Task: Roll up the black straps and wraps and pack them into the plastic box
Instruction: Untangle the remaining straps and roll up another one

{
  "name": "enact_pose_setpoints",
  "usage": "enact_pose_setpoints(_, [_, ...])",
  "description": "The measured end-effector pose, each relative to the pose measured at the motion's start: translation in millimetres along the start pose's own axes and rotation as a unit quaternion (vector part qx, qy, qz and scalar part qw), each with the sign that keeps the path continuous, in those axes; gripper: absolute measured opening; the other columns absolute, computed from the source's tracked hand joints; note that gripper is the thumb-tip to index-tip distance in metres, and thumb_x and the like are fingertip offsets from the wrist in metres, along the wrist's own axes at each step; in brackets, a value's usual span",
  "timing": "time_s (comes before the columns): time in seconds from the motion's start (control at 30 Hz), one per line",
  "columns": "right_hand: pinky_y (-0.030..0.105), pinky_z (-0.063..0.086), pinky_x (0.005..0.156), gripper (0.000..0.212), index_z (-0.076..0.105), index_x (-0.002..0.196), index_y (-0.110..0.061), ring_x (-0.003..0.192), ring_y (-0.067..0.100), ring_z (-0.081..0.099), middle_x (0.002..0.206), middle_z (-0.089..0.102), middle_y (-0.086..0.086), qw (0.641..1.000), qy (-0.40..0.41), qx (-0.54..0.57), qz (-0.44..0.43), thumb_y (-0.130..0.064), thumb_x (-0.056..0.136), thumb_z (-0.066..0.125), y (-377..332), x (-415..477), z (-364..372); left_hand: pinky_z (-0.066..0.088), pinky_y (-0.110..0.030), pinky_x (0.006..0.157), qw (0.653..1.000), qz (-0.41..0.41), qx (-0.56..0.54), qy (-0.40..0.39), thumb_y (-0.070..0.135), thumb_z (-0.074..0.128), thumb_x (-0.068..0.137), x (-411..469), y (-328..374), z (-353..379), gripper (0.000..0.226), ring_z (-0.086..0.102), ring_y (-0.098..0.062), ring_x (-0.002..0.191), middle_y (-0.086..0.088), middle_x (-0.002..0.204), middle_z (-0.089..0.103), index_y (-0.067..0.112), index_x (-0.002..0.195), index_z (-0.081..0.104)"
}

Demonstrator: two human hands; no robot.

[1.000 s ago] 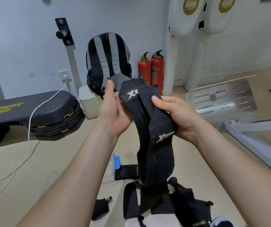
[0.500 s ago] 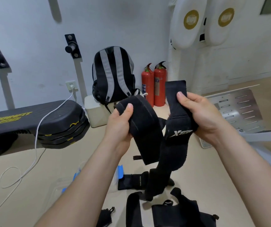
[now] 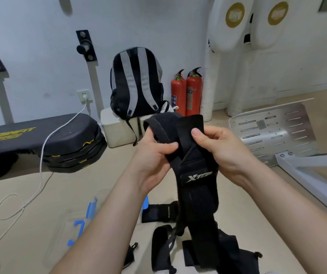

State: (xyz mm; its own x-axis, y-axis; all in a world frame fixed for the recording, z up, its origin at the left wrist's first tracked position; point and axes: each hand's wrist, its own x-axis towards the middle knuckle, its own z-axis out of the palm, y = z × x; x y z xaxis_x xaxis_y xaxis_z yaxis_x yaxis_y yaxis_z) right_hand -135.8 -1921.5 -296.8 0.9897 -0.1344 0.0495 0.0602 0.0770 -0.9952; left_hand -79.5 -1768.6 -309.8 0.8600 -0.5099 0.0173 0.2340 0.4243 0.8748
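A long black wrap [image 3: 197,194] with a white logo hangs in front of me, held up at chest height by both hands. My left hand [image 3: 152,155] grips its folded top end on the left. My right hand [image 3: 220,147] pinches the other band beside it, thumb on top. The wrap's lower part drops to a heap of black straps [image 3: 208,252] on the floor. Another black strap [image 3: 159,213] lies flat behind the heap. The clear plastic box [image 3: 75,226] with blue clips sits low left, partly hidden by my left forearm.
A striped backpack [image 3: 136,82] rests on a white block against the wall, next to two red fire extinguishers [image 3: 186,91]. Black padded benches [image 3: 40,139] and a white cable [image 3: 43,155] fill the left. A metal plate [image 3: 273,131] and white frame lie right.
My hands have come together, bringing the two ends of the wrap side by side. The logo patch now hangs below my hands instead of inside my right hand's grip.
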Motion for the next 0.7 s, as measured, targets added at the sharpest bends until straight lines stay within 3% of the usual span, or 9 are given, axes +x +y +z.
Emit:
enact_pose_setpoints(0.13, [0.025,0.057,0.068,0.023,0.071,0.107,-0.002,0.081,0.015,0.071,0.092,0.076,0.008,0.998,0.013,0.054,0.009,-0.017,0.096,0.059,-5,2,-2,0.059,-0.038,0.078,0.997,0.026,0.061,0.032,-0.015,0.045,0.093,-1,-5,0,0.042,0.071,-0.029,0.098,-0.014,0.107,0.073,0.011,0.121,0.062])
enact_pose_setpoints(0.27, [0.021,0.055,0.061,0.012,0.073,0.097,-0.005,0.073,0.013,0.072,0.084,0.076,0.006,0.994,0.056,0.089,-0.018,-0.005,0.092,0.062,-6,4,6,0.059,-0.037,0.073,0.994,0.061,0.093,0.023,-0.012,0.046,0.095,-5,-11,2,0.047,0.072,-0.025,0.089,-0.011,0.101,0.074,0.018,0.129,0.057])
enact_pose_setpoints(0.43, [0.020,0.052,0.055,0.008,0.074,0.085,-0.011,0.065,0.010,0.069,0.075,0.074,0.004,0.988,0.139,0.029,-0.068,-0.004,0.087,0.071,1,7,13,0.057,-0.038,0.075,0.992,0.076,0.100,0.010,-0.011,0.047,0.096,-5,-16,3,0.049,0.071,-0.025,0.090,-0.011,0.102,0.074,0.019,0.133,0.054])
enact_pose_setpoints(0.7, [0.044,0.060,0.074,0.005,0.075,0.082,-0.011,0.072,0.022,0.070,0.085,0.074,0.019,0.979,0.178,-0.023,-0.099,-0.006,0.082,0.077,6,10,14,0.056,-0.033,0.066,0.993,0.074,0.089,-0.010,-0.008,0.051,0.095,-7,-18,7,0.048,0.071,-0.022,0.079,-0.013,0.097,0.073,0.021,0.134,0.053])
